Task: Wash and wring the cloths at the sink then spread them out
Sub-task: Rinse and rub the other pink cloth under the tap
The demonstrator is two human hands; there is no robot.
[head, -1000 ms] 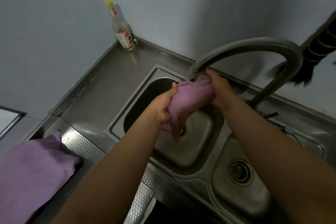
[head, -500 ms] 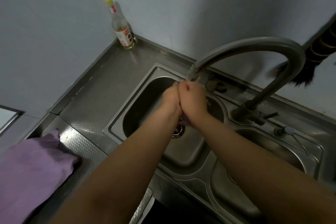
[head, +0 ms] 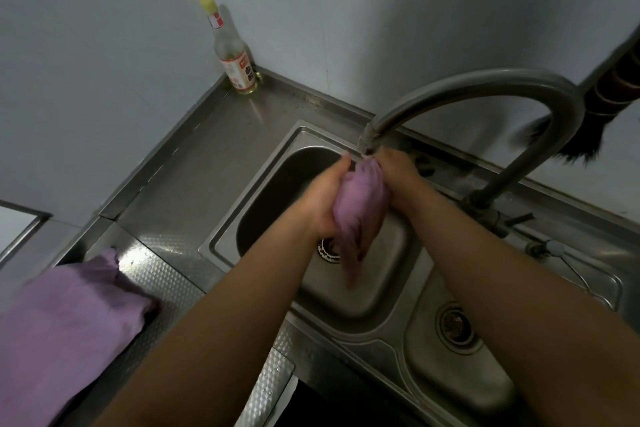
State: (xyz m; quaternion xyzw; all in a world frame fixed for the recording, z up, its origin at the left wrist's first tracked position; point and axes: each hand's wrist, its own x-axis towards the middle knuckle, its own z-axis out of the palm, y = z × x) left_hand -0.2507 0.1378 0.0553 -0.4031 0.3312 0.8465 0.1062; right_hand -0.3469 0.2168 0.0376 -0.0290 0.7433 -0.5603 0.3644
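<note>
Purple cloth (head: 360,204) bunched under faucet (head: 485,87), left hand (head: 323,198) and right hand (head: 398,180) gripping it (2 hands), over sink (head: 221,246)

Purple cloth (head: 360,208), grey steel sink (head: 377,295), yellow-capped bottle (head: 235,59).

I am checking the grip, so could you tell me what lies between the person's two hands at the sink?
In the head view, a bunched purple cloth lies between the left hand and right hand, under the faucet.
</note>
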